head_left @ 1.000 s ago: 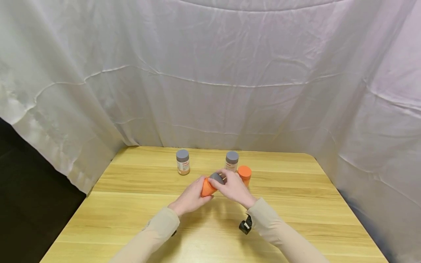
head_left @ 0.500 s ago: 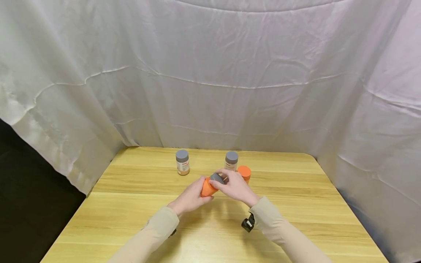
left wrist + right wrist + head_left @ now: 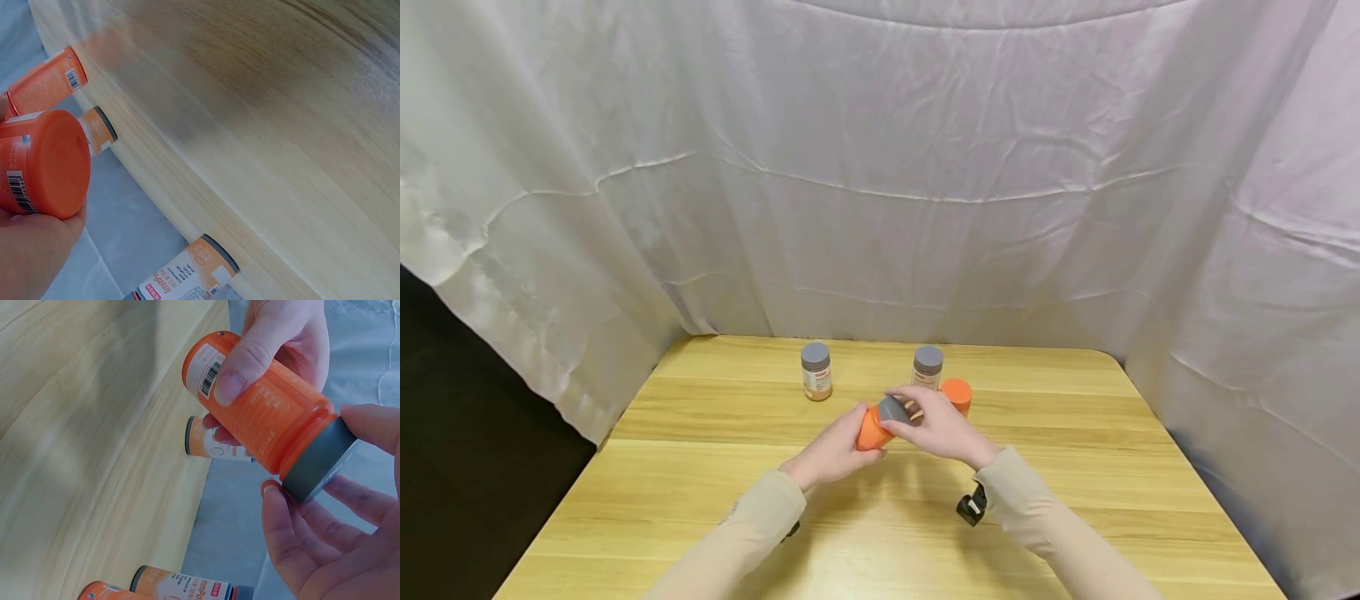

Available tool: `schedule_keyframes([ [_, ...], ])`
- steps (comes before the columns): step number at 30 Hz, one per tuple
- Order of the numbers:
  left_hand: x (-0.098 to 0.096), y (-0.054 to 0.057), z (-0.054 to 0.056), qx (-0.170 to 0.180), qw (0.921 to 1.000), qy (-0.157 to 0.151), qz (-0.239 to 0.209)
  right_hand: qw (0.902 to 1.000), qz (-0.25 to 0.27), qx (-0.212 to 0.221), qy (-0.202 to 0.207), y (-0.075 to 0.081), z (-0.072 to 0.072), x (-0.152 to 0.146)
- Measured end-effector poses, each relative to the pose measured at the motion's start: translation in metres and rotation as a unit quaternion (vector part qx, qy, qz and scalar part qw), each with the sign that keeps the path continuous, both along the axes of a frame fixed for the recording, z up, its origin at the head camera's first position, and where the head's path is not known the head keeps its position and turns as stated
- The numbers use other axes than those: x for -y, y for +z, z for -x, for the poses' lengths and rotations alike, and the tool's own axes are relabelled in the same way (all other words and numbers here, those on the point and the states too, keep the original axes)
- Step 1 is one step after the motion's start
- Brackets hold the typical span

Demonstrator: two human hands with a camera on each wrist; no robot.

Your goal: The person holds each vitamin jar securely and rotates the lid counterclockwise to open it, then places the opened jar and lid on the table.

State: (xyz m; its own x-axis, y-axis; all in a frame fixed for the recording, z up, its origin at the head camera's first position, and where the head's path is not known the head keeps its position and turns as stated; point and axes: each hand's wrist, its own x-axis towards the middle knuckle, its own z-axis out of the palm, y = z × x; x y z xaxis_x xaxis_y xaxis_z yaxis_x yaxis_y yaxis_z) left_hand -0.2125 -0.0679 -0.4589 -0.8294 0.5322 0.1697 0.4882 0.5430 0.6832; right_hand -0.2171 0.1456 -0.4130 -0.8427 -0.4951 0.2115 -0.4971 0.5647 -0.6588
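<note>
Pale curtains (image 3: 887,183) back a wood-grain table (image 3: 685,492). Right hand (image 3: 943,427) fingertips pinch the dark grey cap (image 3: 319,459); left hand (image 3: 831,450) grips the tilted orange bottle (image 3: 269,415), raised over the table, cap toward two o'clock. Loose left grip could let the bottle spin; uneven pinch could skew the cap. Orange-topped bottle (image 3: 957,392) near two o'clock, grey-capped bottle (image 3: 928,360) beside it: right-hand swing could topple both.

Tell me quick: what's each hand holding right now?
Left hand: holding the orange bottle round its body, tilted.
Right hand: holding that bottle's grey cap between thumb and fingers.
</note>
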Motion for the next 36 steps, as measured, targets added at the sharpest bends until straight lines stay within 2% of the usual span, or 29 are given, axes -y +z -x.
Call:
schedule_keyframes([
  [9, 0.003, 0.001, 0.0, 0.011, 0.9999, -0.009, -0.001, 0.9995, -0.006, -0.001, 0.031, 0.001, 0.0, -0.003],
  [22, 0.008, 0.002, -0.001, 0.012, 0.9998, -0.016, -0.001, 0.9938, -0.024, -0.05, 0.096, 0.006, 0.001, -0.008],
  [36, 0.009, 0.002, 0.001, -0.002, 0.9997, -0.025, 0.0, 0.99, -0.006, -0.069, 0.123, 0.003, 0.004, -0.01],
])
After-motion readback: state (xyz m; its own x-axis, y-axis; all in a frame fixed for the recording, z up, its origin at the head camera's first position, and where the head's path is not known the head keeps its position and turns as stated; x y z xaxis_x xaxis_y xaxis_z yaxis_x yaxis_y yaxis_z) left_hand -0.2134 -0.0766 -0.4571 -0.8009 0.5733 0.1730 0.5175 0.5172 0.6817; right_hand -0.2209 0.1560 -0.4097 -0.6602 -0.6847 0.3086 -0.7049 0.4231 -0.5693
